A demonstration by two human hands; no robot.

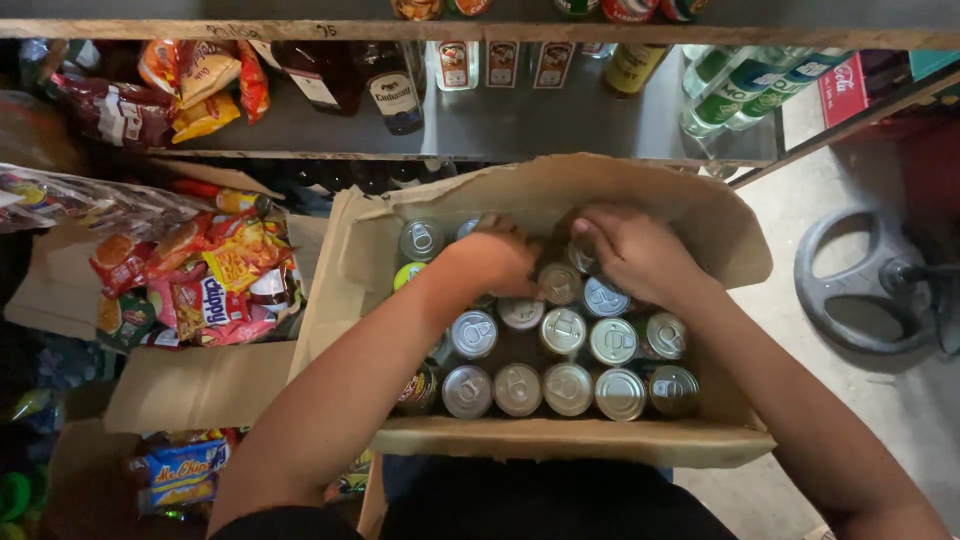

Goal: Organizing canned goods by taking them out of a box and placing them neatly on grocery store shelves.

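A: Where are the cans (545,345) you're working on?

B: They stand upright in rows inside the open cardboard box (570,442) right in front of you, silver tops up. The near rows are full; both of your hands are at the far rows, under the raised back flap.

A: What step would you say you're in?

B: My judgement is that you're handling cans at the back of the box, either taking hold of one or seating it. Your next move calls for a firm pinch on a can's rim and a straight lift, since the neighbours stand touching on every side.

A: And your hands?

B: Your left hand (497,258) is curled, fingers bent down over the can tops at the back left; whether it has closed on a can I cannot tell, because the knuckles hide the fingertips. Your right hand (632,250) is likewise bent, fingers pressed onto cans just beside the left hand; I cannot tell whether it grips one.

A: What lies around the box?

B: Left of it, snack packets (205,280) spill over another carton. Beyond it, a shelf (480,125) carries bottles (390,85).
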